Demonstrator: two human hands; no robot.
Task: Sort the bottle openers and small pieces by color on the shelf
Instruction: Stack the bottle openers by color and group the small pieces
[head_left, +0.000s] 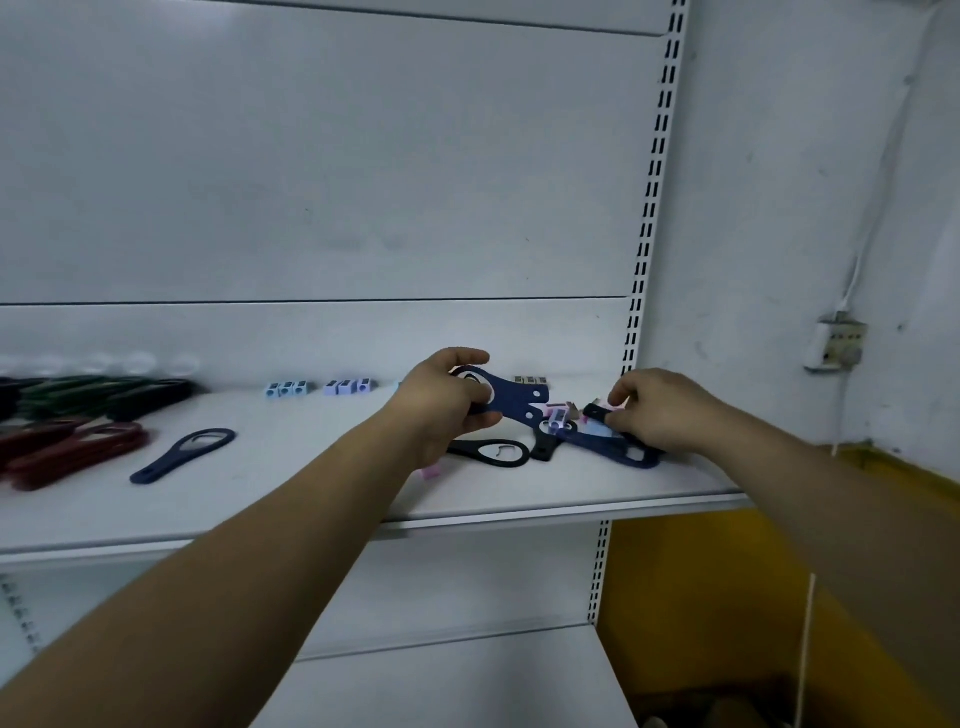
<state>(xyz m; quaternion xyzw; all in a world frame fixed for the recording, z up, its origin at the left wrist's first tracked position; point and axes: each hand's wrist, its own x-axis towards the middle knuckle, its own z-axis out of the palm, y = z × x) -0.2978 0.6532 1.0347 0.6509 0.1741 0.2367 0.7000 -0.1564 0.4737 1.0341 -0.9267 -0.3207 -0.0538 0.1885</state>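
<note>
My left hand (441, 405) grips a bunch of dark blue bottle openers (511, 397), held just above the white shelf (311, 499). My right hand (657, 410) pinches the handle end of a black opener (597, 411) in the mixed pile at the shelf's right end. In that pile lie another blue opener (618, 452), a black opener (491, 452) and small pink and lilac pieces (558, 415). A single dark blue opener (182, 454) lies to the left. Red openers (72, 449) and green and black openers (104, 397) are grouped at the far left.
Light blue pieces (290, 388) and lilac pieces (347, 386) stand in rows at the back of the shelf, dark pieces (530, 381) further right. A pink piece (431, 471) lies under my left wrist. A slotted upright (647, 249) bounds the shelf; a yellow wall (727, 597) stands right.
</note>
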